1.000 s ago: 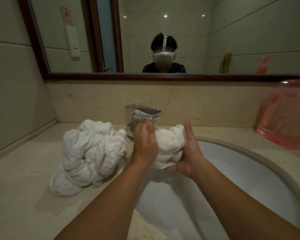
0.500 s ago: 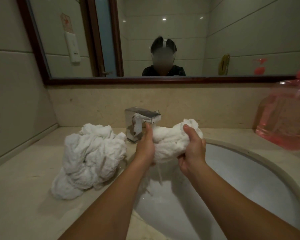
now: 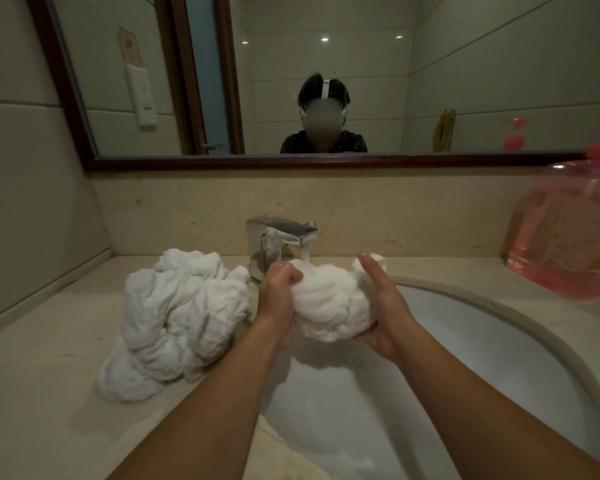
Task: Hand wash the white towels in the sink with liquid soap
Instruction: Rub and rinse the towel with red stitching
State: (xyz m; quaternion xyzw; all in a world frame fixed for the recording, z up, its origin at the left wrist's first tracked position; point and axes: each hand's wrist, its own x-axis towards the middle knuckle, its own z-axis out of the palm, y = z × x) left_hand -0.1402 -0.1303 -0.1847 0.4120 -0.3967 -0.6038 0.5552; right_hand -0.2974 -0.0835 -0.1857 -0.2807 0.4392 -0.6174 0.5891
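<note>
A bunched wet white towel (image 3: 329, 306) is held over the white sink (image 3: 499, 368), right under the chrome faucet (image 3: 278, 237), whose water stream lands on its top. My left hand (image 3: 278, 296) grips the towel's left side with curled fingers. My right hand (image 3: 381, 306) cups its right side and underside, fingers pointing up along it. A heap of other white towels (image 3: 177, 320) lies on the counter left of the sink. A big pink liquid soap bottle (image 3: 565, 237) with a pump stands on the counter at the far right.
The beige stone counter (image 3: 39, 393) runs left to a tiled wall. A wood-framed mirror (image 3: 291, 162) hangs above the backsplash and reflects a person wearing a headset.
The faucet now runs water onto the towel. My right hand has loosened from a squeeze to cupping the towel from the side and below, and the bundle sits a little lower.
</note>
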